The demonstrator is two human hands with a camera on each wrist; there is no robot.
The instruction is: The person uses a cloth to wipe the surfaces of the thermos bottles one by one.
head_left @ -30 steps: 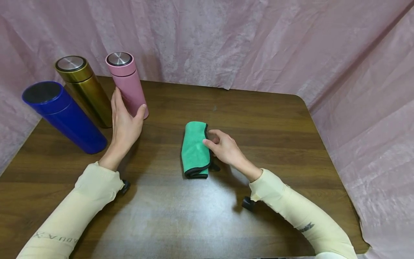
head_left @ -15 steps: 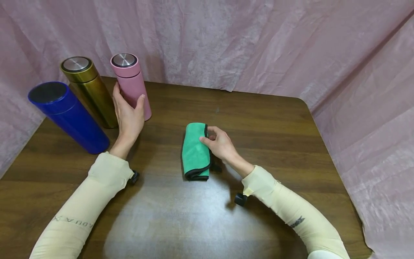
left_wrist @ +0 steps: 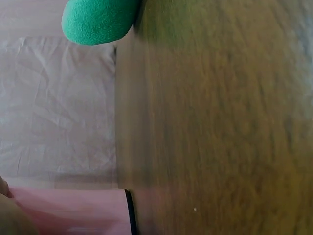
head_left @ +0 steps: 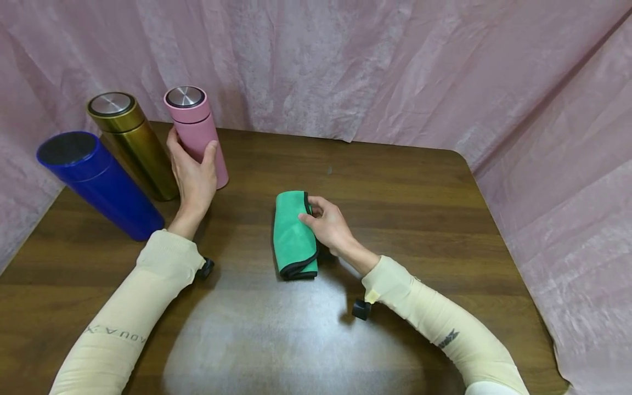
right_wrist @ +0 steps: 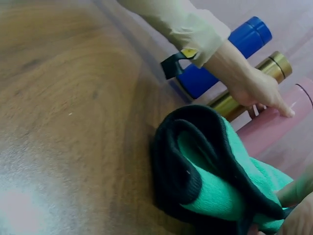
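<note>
Three flasks stand upright at the table's left: a blue flask, a gold flask and, rightmost, a pink flask with a steel-topped lid. My left hand grips the pink flask around its body, thumb on the right side. A folded green towel with black edging lies mid-table. With thumb on top and fingers at its right edge, my right hand pinches the towel. In the right wrist view the rolled folds of the towel show from their end.
The brown wooden table has a rounded far right corner. Pink curtains hang behind it and along the right side. A small black camera sits under the right wrist, another camera by the left.
My left fingers have closed around the pink flask. My right hand has moved left, its thumb now farther over the towel. Flasks and towel keep their places on the table.
</note>
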